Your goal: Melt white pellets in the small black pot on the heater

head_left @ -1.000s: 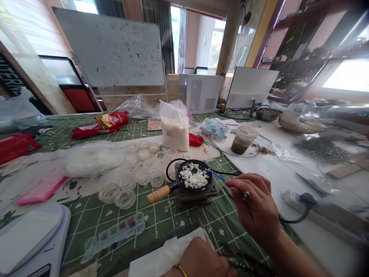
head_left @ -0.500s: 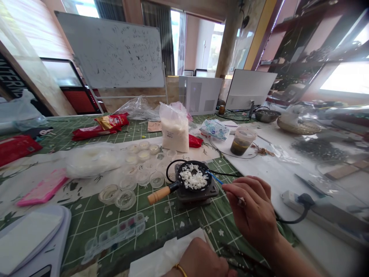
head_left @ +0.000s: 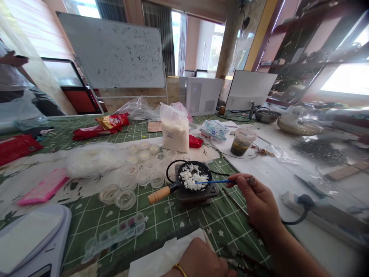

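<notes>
My right hand [head_left: 259, 204] pinches a thin blue stick [head_left: 216, 181], whose tip reaches over a miniature black frying pan [head_left: 201, 167]. The pan has a wooden handle [head_left: 158, 195] and holds white granules [head_left: 191, 179]. It sits on a small black electric hot plate [head_left: 198, 197]. My left hand [head_left: 198, 259], with a thin gold bracelet, lies at the lower edge on a white sheet of paper [head_left: 164, 259]. Its fingers are hidden below the frame.
A green grid cutting mat [head_left: 184, 227] covers the table, with small clear dishes [head_left: 125, 199] left of the pan. A bag of white granules [head_left: 174, 130] stands behind it. A power strip [head_left: 294, 200] lies right. A person [head_left: 11, 73] stands far left.
My right hand has turned and shifted, bringing the blue stick's tip from the pan's rim over the white granules. A person has come into view at the far left.
</notes>
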The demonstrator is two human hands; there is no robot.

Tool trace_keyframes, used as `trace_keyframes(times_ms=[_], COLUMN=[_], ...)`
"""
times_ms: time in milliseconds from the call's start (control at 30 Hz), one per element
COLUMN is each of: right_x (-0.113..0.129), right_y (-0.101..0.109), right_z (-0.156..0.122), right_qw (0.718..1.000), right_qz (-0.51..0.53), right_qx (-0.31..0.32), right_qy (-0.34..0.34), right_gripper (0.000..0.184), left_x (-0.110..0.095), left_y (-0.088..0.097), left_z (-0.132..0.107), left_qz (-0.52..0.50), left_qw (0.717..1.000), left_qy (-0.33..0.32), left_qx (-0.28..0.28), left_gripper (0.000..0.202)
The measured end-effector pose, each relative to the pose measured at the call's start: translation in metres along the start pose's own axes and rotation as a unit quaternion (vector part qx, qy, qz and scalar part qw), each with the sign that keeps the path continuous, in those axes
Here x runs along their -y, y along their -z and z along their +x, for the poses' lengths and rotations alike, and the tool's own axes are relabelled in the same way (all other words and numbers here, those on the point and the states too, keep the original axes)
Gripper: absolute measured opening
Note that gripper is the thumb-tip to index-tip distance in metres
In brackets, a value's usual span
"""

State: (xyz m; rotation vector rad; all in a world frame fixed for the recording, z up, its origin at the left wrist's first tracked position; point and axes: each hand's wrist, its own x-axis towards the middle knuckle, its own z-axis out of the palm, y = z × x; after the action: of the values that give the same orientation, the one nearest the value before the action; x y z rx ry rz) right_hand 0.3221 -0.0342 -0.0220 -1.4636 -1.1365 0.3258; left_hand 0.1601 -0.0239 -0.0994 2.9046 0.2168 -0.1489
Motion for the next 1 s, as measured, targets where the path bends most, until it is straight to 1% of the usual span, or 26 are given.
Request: trace_keyframes(times_ms=[100, 167, 233, 300, 367, 400, 433, 467, 500, 533, 600, 667, 733, 800, 833, 867, 933, 1000], right_x=[-0.004, -0.006, -0.007, -0.007, -0.007, -0.007, -0.007, -0.008, -0.009, -0.010, -0.010, -0.010, -0.007, -0.005, -0.004, -0.004, -0.005, -0.007], right_y=[-0.002, -0.003, -0.003, -0.004, -0.004, -0.005, -0.005, -0.006, -0.007, -0.007, -0.010, -0.011, -0.012, -0.013, -0.014, -0.014, -0.015, -0.016], right_z=[0.002, 0.001, 0.001, 0.000, 0.000, 0.000, 0.001, 0.001, 0.001, 0.000, -0.001, -0.002, -0.003, -0.004, -0.004, -0.005, -0.004, -0.003], right_qw=[1.000, 0.999, 0.998, 0.999, 0.999, 0.999, 0.999, 0.999, 0.999, 0.999, 0.999, 0.998, 0.999, 0.999, 0.999, 0.999, 0.997, 0.998], right_qz=[0.010, 0.019, 0.038, 0.046, 0.034, 0.028, 0.024, 0.024, 0.026, 0.029, 0.033, 0.033, 0.030, 0.033, 0.035, 0.036, 0.036, 0.031], right_qx=[0.014, -0.016, -0.041, -0.022, 0.004, 0.004, -0.006, -0.021, -0.032, -0.030, 0.010, 0.044, 0.030, 0.007, 0.011, 0.027, 0.057, 0.046], right_qy=[-0.026, -0.030, -0.021, -0.011, -0.017, -0.023, -0.027, -0.029, -0.028, -0.026, -0.019, -0.015, -0.005, 0.011, 0.019, 0.026, 0.023, 0.004], right_gripper=[0.022, 0.021, 0.021, 0.022, 0.023, 0.023, 0.022, 0.022, 0.022, 0.022, 0.022, 0.022, 0.021, 0.020, 0.020, 0.021, 0.023, 0.024], left_x=[0.001, 0.001, 0.001, 0.000, -0.001, -0.001, -0.001, -0.001, -0.001, -0.001, 0.001, 0.004, 0.007, 0.011, 0.013, 0.014, 0.016, 0.017], left_y=[0.005, 0.006, 0.006, 0.008, 0.011, 0.012, 0.013, 0.014, 0.013, 0.012, 0.010, 0.010, 0.015, 0.025, 0.031, 0.037, 0.048, 0.056], left_z=[-0.002, -0.003, -0.004, -0.004, -0.004, -0.004, -0.004, -0.005, -0.005, -0.006, -0.008, -0.011, -0.014, -0.019, -0.021, -0.024, -0.028, -0.034], left_qz=[-0.005, -0.002, -0.007, -0.016, -0.018, -0.012, -0.003, 0.005, 0.010, 0.012, 0.015, 0.021, 0.012, -0.020, -0.035, -0.045, -0.043, -0.022], left_qw=[1.000, 1.000, 0.999, 0.999, 0.999, 1.000, 1.000, 0.999, 0.998, 0.996, 0.988, 0.976, 0.949, 0.908, 0.893, 0.885, 0.878, 0.870], left_qy=[-0.015, -0.018, -0.016, -0.013, -0.016, -0.018, -0.021, -0.027, -0.032, -0.035, -0.040, -0.031, -0.008, 0.023, 0.030, 0.030, 0.004, -0.019], left_qx=[-0.009, -0.011, -0.031, -0.043, -0.024, -0.012, -0.007, -0.019, -0.045, -0.079, -0.149, -0.216, -0.315, -0.417, -0.448, -0.462, -0.478, -0.493], left_gripper=[0.039, 0.037, 0.036, 0.037, 0.038, 0.038, 0.036, 0.034, 0.033, 0.031, 0.030, 0.032, 0.038, 0.040, 0.039, 0.038, 0.039, 0.043])
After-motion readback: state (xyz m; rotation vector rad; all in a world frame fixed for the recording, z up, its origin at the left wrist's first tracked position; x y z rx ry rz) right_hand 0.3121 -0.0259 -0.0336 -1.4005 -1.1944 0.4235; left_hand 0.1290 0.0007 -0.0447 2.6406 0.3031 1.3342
